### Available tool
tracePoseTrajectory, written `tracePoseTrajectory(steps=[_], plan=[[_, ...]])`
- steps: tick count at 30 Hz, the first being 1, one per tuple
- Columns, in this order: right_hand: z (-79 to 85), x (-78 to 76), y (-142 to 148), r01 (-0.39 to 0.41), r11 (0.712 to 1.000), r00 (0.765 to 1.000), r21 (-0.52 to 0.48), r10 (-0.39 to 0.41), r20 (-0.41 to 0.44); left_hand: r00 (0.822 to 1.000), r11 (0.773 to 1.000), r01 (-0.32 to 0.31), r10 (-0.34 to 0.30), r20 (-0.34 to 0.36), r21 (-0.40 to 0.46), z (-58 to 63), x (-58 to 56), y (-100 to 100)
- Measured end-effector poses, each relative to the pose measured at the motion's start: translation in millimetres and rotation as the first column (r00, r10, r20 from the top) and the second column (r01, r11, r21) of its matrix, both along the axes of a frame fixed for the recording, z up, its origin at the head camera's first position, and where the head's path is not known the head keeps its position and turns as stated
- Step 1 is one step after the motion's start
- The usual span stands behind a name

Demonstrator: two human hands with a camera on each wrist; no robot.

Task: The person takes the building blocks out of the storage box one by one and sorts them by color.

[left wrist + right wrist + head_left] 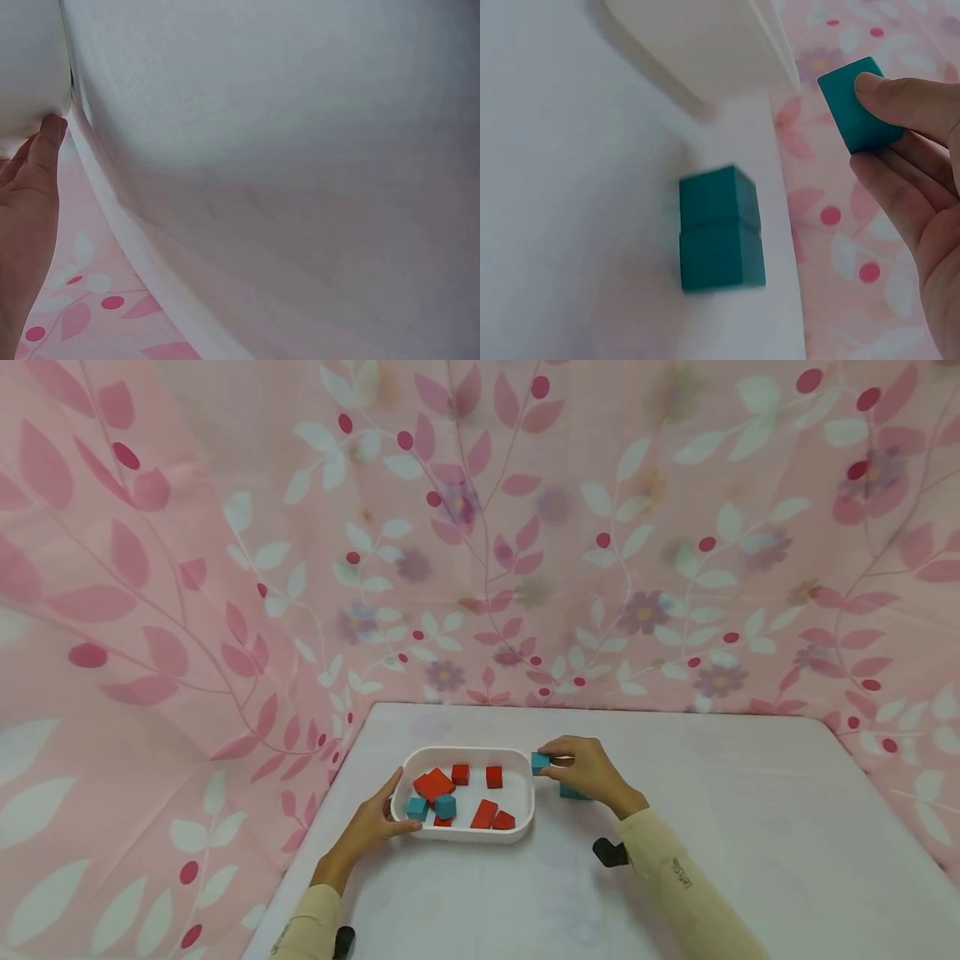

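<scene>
A white tray [474, 837] with rounded corners holds several red blocks [493, 777] and two teal blocks [417, 808], the teal ones at its left end. My left hand [369, 824] grips that left end, thumb at the front rim and fingers along the side. Just past the tray's right rim, my right hand [588, 768] pinches a teal block [861, 105] between thumb and fingers, raised off the table. Below the right hand, two more teal blocks [720, 229] stand against each other on the table, partly hidden by that hand in the head view.
A white cloth covers the table [720, 793]. Pink floral fabric [487, 527] hangs behind and to the left of it. Black pieces [611, 852] show beside the sleeves near both wrists.
</scene>
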State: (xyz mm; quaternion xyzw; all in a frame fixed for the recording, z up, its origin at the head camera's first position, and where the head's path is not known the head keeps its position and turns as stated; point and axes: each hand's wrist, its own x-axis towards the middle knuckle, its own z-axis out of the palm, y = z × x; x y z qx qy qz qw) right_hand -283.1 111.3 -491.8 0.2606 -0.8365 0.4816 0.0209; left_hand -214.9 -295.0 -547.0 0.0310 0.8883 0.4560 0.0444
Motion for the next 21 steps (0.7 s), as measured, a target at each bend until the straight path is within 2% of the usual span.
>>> tracePoseTrajectory(steps=[6,12,21], plan=[[-9.9,3.8,42.8,0.050,0.999,0.998,-0.001,-0.050,0.025,1.000,1.000,-0.001,0.001,0.002,-0.006,1.2,0.5,-0.5],[-29.9,8.1,80.3,0.106,0.994,0.994,0.008,-0.106,0.039,1.000,1.000,-0.012,0.012,0.011,-0.007,2.0,1.0,0.1],[-49.9,13.4,95.2,0.154,0.988,0.983,-0.019,-0.152,0.100,1.000,1.000,-0.010,0.010,0.019,0.017,3.0,1.1,1.3]])
